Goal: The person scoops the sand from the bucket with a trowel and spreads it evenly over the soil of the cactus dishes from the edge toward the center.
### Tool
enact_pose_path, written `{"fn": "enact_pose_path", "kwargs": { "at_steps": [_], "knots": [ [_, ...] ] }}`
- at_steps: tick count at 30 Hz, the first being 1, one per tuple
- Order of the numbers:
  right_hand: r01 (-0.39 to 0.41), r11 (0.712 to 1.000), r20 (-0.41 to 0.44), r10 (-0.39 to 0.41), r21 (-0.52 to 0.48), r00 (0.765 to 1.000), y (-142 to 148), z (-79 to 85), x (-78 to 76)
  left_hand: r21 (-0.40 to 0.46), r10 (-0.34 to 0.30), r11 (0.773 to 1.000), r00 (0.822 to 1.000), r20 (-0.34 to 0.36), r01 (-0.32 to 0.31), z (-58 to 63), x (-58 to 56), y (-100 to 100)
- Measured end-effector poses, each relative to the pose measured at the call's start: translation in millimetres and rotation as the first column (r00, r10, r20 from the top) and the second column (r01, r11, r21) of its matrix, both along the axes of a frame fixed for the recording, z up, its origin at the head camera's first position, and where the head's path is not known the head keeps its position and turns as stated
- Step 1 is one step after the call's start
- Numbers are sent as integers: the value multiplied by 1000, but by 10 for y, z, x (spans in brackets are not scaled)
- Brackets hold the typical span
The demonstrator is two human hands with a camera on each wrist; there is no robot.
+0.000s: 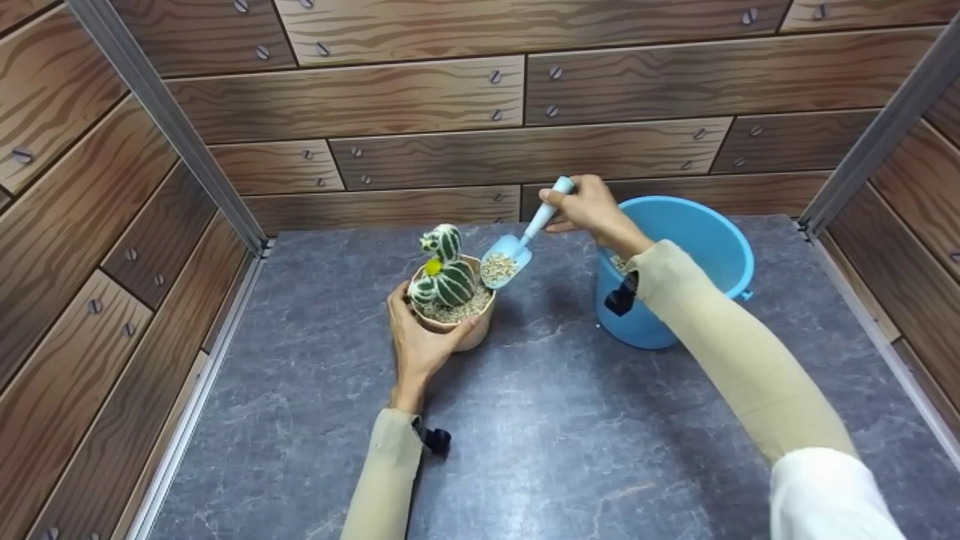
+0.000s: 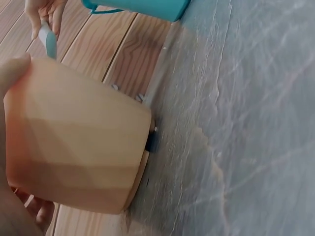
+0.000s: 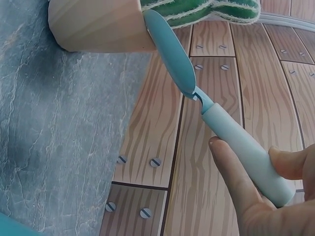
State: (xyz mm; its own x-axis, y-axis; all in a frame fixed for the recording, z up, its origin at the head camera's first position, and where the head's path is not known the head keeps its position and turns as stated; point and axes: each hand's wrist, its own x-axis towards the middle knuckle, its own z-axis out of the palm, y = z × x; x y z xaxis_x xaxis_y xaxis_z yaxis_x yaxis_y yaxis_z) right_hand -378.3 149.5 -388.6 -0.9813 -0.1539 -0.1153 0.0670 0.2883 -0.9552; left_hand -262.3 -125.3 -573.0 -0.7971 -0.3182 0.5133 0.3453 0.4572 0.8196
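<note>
A potted cactus point(image 1: 454, 285) with white-striped green lobes and a yellow flower grows from grit in a tan plant pot point(image 1: 478, 334). My left hand point(image 1: 421, 341) grips this pot, thumb on the near side and fingers round the left side; the left wrist view shows the pot wall point(image 2: 78, 137) close up. With my right hand point(image 1: 592, 211) I hold the handle of a light blue hand trowel point(image 1: 545, 212). Pale grit point(image 1: 499, 268) lies in its blade. In the right wrist view the blade tip point(image 3: 153, 22) meets the pot's rim, beside the cactus.
Behind my right forearm stands a blue bucket point(image 1: 652, 321), with some pale grit point(image 1: 619, 262) visible inside. The grey marbled tabletop point(image 1: 315, 420) is bounded by wood-patterned walls point(image 1: 420, 97) at the back and both sides, with metal rails point(image 1: 172, 450) along the edges.
</note>
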Motion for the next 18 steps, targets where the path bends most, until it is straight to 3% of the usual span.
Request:
{"fn": "enact_pose_path", "kwargs": {
  "at_steps": [10,18],
  "knots": [
    [-4,1000,-7,4,-4,1000,-17,9,-1,20,-80,997,997,21,80,15,-14,-118],
    [-19,1000,-24,18,-15,1000,-11,32,1,-35,-124,992,992,11,124,23,-30,-165]
  ]
}}
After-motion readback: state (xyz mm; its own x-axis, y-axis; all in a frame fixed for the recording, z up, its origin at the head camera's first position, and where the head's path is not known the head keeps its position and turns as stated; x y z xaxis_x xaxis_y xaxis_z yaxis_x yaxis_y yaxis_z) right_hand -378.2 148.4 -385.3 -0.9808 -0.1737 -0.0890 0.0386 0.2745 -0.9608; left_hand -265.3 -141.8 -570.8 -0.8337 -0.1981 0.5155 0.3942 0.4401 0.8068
